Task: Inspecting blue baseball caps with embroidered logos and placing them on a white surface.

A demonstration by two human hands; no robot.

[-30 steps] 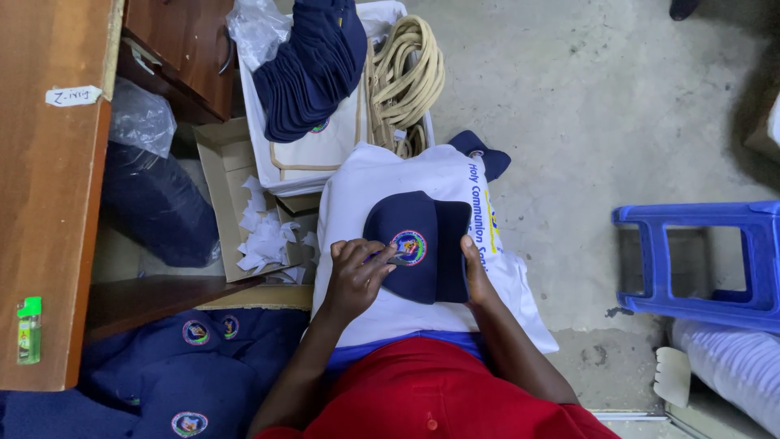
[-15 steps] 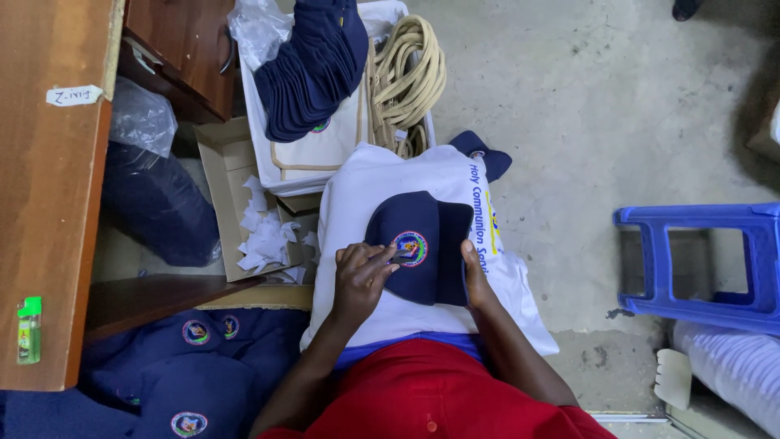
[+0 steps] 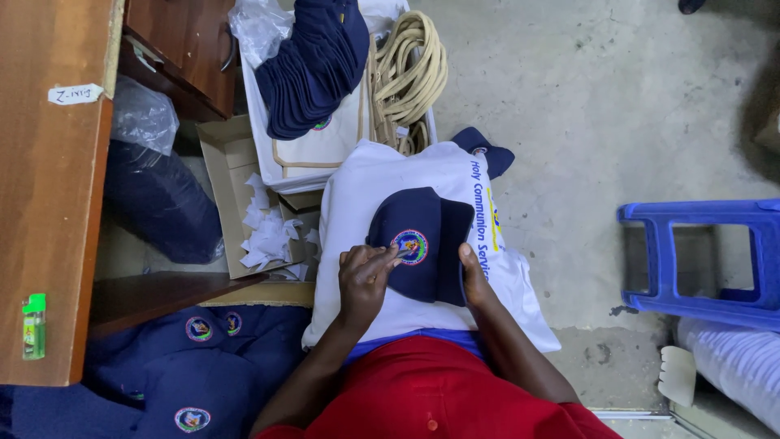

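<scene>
Little has shifted since the earlier frames: both hands stay on the navy cap (image 3: 422, 244), with the left hand (image 3: 366, 280) sliding its fingers slightly closer to the round embroidered badge (image 3: 410, 246). Seen from above, the cap lies on a white cloth bag (image 3: 366, 195) spread across the person's lap. The left hand's fingers are curled and bunched, tips pressing at the badge's left edge; whether they pinch something small there is unclear. The right hand (image 3: 475, 276) rests against the cap's right edge, thumb on the fabric, the other fingers hidden beneath, so its grip cannot be judged. Beyond the lap, a stack of navy caps (image 3: 317, 61) lies by a coil of beige rope (image 3: 410, 69). An open cardboard box (image 3: 219, 154) holds white paper scraps (image 3: 268, 236). A blue plastic stool (image 3: 707, 256) stands to the right.
</scene>
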